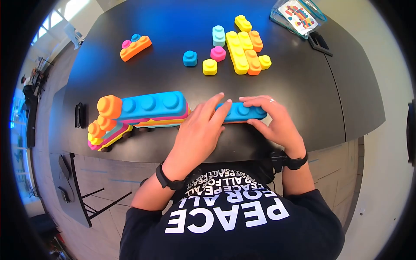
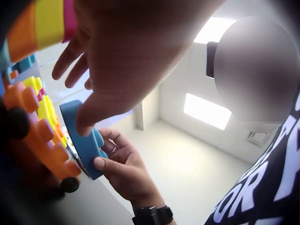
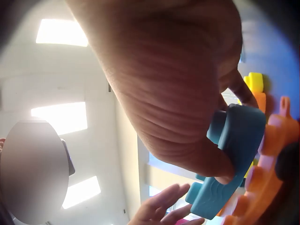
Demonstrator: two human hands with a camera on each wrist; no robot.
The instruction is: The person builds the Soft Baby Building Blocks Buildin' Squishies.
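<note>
Ok so, head view first. Two hands on one long blue block (image 1: pixel 238 113), a bit right of centre toward 3 o'clock. The left hand (image 1: pixel 199 125) has thumb and index finger pinching its 9 o'clock end, other fingers pretty straight. The right hand (image 1: pixel 275 119) grips the 3 o'clock end, fingers curved over it, one ring on. A strip of orange shows under the block.

At 9 o'clock there's a built stack (image 1: pixel 147 117) topped by one blue beam (image 1: pixel 151 105), with three orange blocks (image 1: pixel 109 107) stepping down at its end. Up at 12 to 1 o'clock on the worktop (image 1: pixel 151 82) I count ten loose blocks (image 1: pixel 237 54): five yellow, two orange, one pink, one blue, one pale teal. One orange arch (image 1: pixel 136 48) sits at 11 o'clock with one pink and one blue bit; one clear pouch (image 1: pixel 299 17) is at 1 o'clock.

Left wrist view: left thumb on the blue block's face, right fingers pinching its 5 o'clock end. Just beside it, toward 8 o'clock, is one orange studded piece (image 2: pixel 40 129) with two black wheels (image 2: pixel 70 185).

Right wrist view: right thumb on the same block, left fingers at its 7 o'clock end. Kinda dark there, but the block looks tilted over the orange studs.
</note>
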